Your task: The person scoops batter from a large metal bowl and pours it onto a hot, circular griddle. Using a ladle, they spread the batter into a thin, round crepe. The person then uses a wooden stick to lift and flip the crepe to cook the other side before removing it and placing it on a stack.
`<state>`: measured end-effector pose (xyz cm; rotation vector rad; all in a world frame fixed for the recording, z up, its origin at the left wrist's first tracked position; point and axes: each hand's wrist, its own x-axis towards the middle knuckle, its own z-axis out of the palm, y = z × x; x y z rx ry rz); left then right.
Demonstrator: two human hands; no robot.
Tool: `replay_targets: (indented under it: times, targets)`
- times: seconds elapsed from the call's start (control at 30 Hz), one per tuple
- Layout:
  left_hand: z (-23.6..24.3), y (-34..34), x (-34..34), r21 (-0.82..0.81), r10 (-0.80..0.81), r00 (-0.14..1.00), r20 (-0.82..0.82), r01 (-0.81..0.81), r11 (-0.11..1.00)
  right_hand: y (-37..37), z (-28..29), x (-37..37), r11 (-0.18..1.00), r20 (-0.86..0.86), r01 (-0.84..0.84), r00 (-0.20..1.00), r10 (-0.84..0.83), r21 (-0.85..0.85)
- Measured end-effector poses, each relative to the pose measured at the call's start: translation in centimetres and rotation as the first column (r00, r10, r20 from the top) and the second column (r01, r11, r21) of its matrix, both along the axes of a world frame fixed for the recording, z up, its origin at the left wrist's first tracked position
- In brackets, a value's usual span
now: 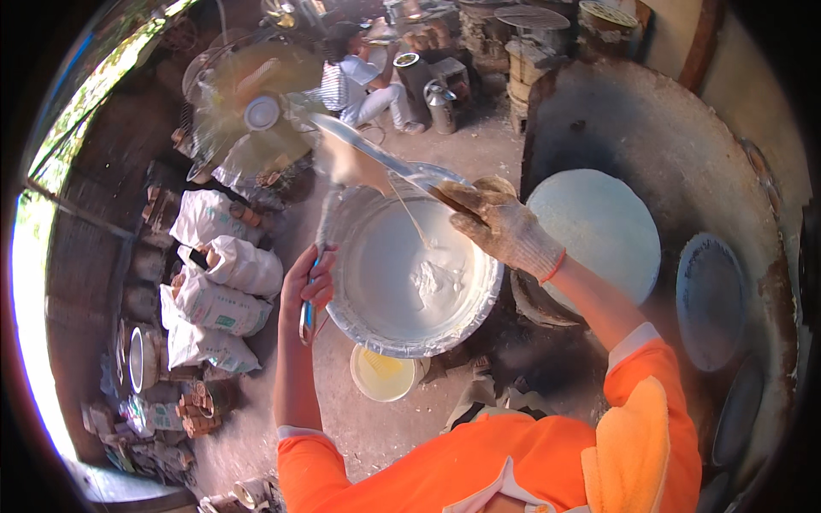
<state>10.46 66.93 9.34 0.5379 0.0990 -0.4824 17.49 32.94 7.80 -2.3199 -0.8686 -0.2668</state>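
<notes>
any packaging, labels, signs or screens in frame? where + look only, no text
Stacked sacks: on the ground to the left of the metal basin; bulging, white to grey, some with tied or folded tops.
Printed patch: on the side of one lower sack; small, green.
Signs or screens: none that I can make out.

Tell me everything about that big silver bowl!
The bowl is wide, round and shallow, of shiny dented metal. It holds white runny batter, with a lumpy patch right of the middle. A thin white stream falls into it from the ladle in the gloved right hand. The bare left hand is at its left rim.
</notes>
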Motion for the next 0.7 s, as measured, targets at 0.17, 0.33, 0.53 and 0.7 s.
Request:
replay_targets:
  times: [0.17,0.33,0.53,0.7]
  targets:
    - [-2.1,-2.7,1.8,-0.026,0.037,0.994,-0.106,-0.040,0.999,-0.4,-3.3,-3.1,0.997,-0.280,0.074,0.958,-0.062,0.033]
    - [1.9,-10.2,2.5,0.420,0.006,1.000,-0.027,0.006,0.907,-10.4,-3.9,-6.9,0.975,-0.387,0.220,0.896,-0.217,-0.038]
    - [9.5,-28.9,-5.0,0.748,-0.191,0.891,0.411,-0.210,0.630,-25.2,-1.7,-19.5,0.730,-0.523,0.503,0.820,-0.233,0.464]
    - [9.5,-43.6,-6.8,0.773,-0.519,0.795,0.313,0.104,0.625,-30.3,-3.5,-31.2,0.438,-0.513,0.729,0.682,-0.521,0.526]
